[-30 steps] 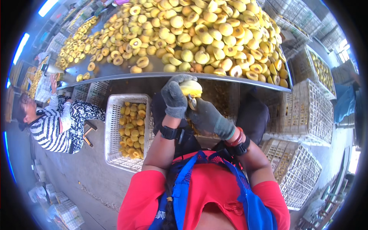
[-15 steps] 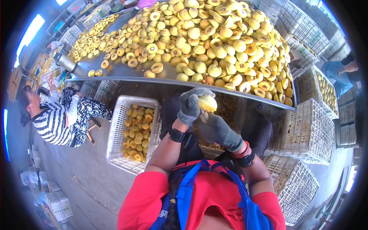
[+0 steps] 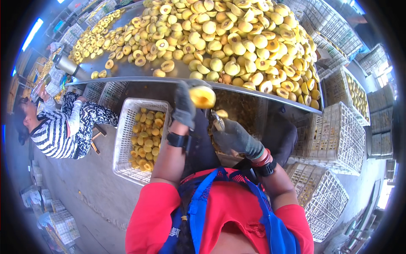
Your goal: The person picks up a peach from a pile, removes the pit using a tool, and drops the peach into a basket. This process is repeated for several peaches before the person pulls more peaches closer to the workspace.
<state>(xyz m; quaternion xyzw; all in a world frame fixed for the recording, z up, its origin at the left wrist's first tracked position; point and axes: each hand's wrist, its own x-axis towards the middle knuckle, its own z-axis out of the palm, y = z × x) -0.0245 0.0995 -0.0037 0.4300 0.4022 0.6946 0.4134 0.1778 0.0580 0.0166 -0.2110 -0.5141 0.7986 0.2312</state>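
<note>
My left hand (image 3: 184,105), in a grey glove, holds a yellow peach half (image 3: 203,98) just below the table's front edge, its orange hollow facing up. Lower and to the right, my gloved right hand (image 3: 237,139) grips a short metal scooping tool (image 3: 218,122). A small yellow piece of fruit (image 3: 222,113) is at the tool's tip, apart from the peach half. Above both hands, a large heap of peach halves (image 3: 237,48) covers much of the metal table (image 3: 139,76); many show a brown centre.
A white crate (image 3: 120,148) holding peach halves stands on the floor to my left. Beyond it sits a co-worker in a striped top (image 3: 55,129). Stacked white crates (image 3: 338,137) line my right side. Beneath the table edge, a container of scraps (image 3: 241,112) is partly hidden.
My hands, together before, have moved apart. My left hand has shifted left with the peach half, now showing its hollow; my right hand has dropped slightly, a fruit piece at the tool's tip.
</note>
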